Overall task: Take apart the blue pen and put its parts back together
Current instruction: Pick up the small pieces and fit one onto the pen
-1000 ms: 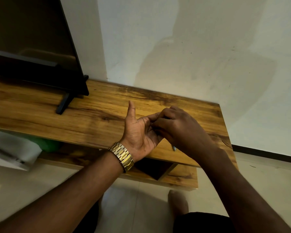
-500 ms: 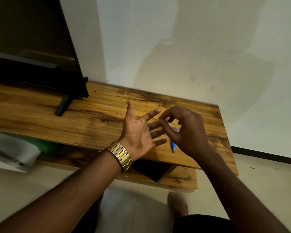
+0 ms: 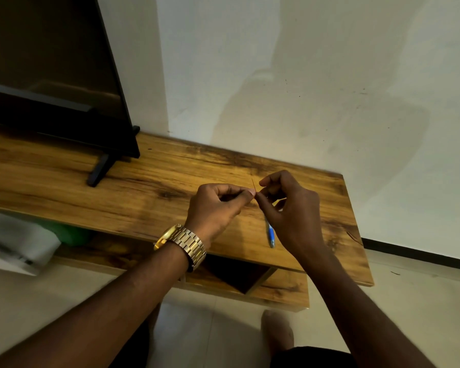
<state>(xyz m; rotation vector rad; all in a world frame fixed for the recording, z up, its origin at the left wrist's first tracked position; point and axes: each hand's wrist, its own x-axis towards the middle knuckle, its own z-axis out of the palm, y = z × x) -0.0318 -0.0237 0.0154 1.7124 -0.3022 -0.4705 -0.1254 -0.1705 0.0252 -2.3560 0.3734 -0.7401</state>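
Observation:
A blue pen part (image 3: 270,235) lies on the wooden table (image 3: 144,203), just left of my right wrist. Above the table my left hand (image 3: 218,205) and my right hand (image 3: 290,208) meet fingertip to fingertip. A thin dark rod, the pen's refill (image 3: 253,184), sticks up from between the pinched fingertips. My left hand is turned palm down, its thumb and forefinger closed on the refill's lower end. The fingers of my right hand curl at the same spot; whether they grip the refill or another small part is hidden.
A black television (image 3: 51,75) on a stand (image 3: 101,168) occupies the table's left end. A white wall (image 3: 303,88) runs behind the table. Below the top are a lower shelf (image 3: 276,290), a green object (image 3: 72,235) and a white bag (image 3: 16,245). My foot (image 3: 276,330) rests on the tiled floor.
My left hand was open, palm up; it has turned over and pinched shut. My right hand lifted off the palm, and both hands now meet around the thin refill.

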